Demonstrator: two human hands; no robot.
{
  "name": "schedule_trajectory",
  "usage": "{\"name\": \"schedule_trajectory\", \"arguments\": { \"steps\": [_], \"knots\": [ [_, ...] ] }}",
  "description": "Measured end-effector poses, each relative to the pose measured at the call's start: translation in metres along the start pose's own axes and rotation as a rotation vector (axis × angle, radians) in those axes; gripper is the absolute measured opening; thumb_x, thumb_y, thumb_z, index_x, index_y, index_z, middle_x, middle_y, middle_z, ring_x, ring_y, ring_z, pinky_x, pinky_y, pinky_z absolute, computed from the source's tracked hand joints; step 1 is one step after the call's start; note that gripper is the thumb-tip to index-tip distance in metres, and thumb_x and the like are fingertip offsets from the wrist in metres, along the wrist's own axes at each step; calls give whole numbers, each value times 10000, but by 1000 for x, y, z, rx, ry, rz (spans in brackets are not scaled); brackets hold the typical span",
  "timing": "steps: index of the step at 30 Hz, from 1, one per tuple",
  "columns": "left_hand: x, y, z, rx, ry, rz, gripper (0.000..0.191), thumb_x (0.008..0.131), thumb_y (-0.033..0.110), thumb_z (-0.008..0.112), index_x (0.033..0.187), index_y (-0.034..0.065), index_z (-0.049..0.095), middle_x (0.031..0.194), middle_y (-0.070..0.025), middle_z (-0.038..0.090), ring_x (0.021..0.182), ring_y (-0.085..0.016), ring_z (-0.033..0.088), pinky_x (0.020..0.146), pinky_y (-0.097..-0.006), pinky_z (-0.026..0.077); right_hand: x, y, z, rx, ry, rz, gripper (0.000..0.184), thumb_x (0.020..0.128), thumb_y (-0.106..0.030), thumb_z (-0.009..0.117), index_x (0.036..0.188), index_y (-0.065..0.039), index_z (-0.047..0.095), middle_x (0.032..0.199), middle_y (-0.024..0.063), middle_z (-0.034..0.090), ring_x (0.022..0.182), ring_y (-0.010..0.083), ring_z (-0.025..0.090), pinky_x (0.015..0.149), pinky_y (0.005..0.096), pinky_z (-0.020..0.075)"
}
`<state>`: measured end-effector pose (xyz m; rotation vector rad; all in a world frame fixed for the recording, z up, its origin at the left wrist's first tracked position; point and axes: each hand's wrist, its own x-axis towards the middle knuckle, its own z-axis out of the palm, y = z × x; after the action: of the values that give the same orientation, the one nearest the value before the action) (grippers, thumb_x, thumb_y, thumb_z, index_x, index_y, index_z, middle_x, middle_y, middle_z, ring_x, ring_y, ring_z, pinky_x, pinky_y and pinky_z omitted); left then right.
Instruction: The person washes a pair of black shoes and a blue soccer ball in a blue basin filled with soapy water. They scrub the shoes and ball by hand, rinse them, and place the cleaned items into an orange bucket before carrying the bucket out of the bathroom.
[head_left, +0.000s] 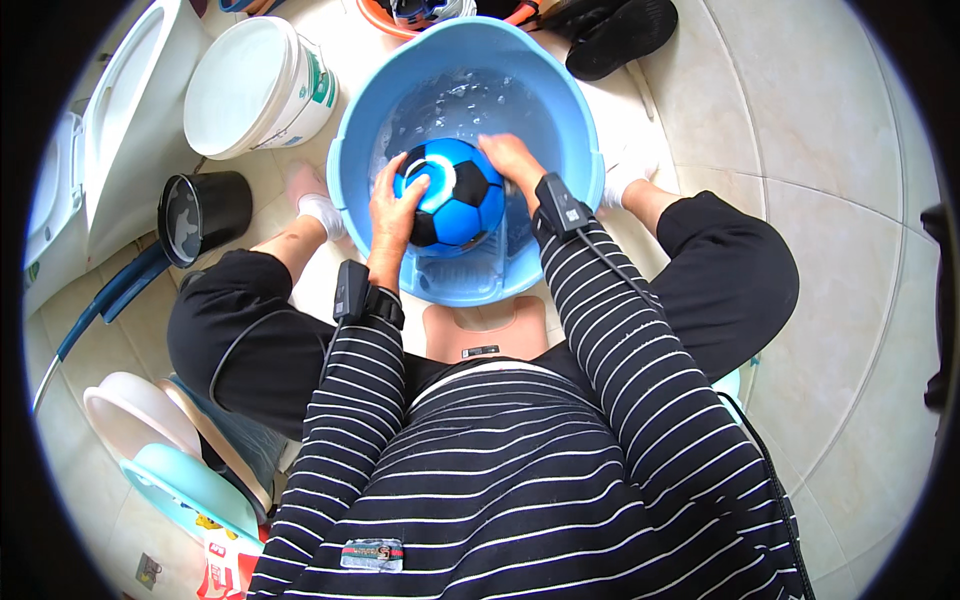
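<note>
A shiny blue and black soccer ball rests in the near part of a blue plastic basin, which holds water with bubbles. My left hand grips the ball from its left side, thumb across the top and fingers round the edge. Against the ball's upper right side is my right hand, its fingers curled; whether anything is inside them is hidden. Below the ball, a ridged washboard part is moulded into the basin's near wall. Each wrist wears a black strapped device with a cable.
A lidded white bucket and a black pail stand left, near a white toilet. Black shoes lie at the upper right. Beyond the basin is an orange tub with shoes. Several basins lean at lower left.
</note>
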<state>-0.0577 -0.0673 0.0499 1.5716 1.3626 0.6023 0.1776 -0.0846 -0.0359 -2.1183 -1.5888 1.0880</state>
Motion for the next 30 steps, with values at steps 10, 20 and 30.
{"name": "schedule_trajectory", "arguments": {
  "steps": [10,20,30],
  "knots": [
    [33,-9,11,101,18,-51,479,1003,406,482,1359,111,608,1314,-243,606,1284,-375,535,1098,-404,386,-60,52,51,1409,455,577,197,963,-177,644,1034,4,673,873,66,676,693,182,624,623,319,511],
    [54,3,19,-605,-96,-324,413,972,189,571,1349,27,617,1363,-126,621,1262,-221,563,1094,-326,394,-66,-139,-40,84,610,-418,181,846,-155,649,987,-72,726,942,127,703,958,299,664,870,447,501],
    [27,-10,38,85,18,28,480,1028,456,439,1179,55,657,1200,-178,654,1154,-392,592,985,-448,446,-70,-109,-30,-68,343,26,363,891,-399,614,1159,-170,702,1225,110,648,1157,349,584,973,543,447]
  ]
}}
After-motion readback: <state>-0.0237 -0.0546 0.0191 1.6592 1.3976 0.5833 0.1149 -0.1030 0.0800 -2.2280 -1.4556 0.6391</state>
